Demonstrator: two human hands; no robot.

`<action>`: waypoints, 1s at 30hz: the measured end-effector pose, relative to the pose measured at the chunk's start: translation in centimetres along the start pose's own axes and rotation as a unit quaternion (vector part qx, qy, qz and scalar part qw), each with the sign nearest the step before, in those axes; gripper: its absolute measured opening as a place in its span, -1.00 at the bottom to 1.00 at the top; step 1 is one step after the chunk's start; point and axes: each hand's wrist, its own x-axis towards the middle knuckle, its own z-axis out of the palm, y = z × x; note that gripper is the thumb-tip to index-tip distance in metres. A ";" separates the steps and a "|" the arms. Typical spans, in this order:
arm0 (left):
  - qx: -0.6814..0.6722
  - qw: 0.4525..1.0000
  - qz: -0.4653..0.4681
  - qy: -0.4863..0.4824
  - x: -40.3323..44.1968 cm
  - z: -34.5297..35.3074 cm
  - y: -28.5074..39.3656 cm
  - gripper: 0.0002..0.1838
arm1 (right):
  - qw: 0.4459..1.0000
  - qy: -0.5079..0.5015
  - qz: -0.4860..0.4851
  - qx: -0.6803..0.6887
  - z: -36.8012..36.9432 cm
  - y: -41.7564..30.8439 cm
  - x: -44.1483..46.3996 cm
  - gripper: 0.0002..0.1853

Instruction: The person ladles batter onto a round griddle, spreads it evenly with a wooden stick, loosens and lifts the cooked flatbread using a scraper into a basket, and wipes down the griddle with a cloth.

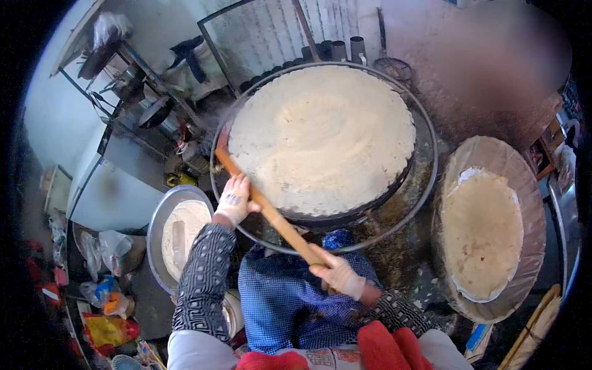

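Observation:
A long wooden scraper (277,221) slants across the near left edge of a large round griddle, its reddish far end at the griddle's left side. Closed on its upper part is my left hand (234,200), in a pale glove. My right hand (340,275), also gloved, grips the lower end in front of my blue checked apron (271,296). A wide, pale sheet of batter (327,135) covers the griddle top. Around the griddle runs a metal ring (435,151).
A metal basin (155,237) of pale flour stands at the left. At the right, a lined basket (533,228) holds a stack of round flatbread (481,234). Pots hang on a rack (132,52) at upper left. Plastic bags (117,250) lie at lower left.

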 end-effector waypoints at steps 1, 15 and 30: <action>0.024 1.000 -0.017 0.001 -2.9 0.4 -1.0 0.09 | 0.997 -0.014 0.009 -0.069 0.7 0.4 0.5 -0.33; -0.162 0.926 0.320 0.113 7.3 -3.8 30.6 0.16 | 0.927 0.350 -0.081 -0.109 -6.2 8.0 -24.7 -0.29; -0.016 0.986 0.161 0.038 8.2 1.2 15.9 0.11 | 0.946 0.041 0.070 0.315 -6.1 1.3 -12.5 -0.31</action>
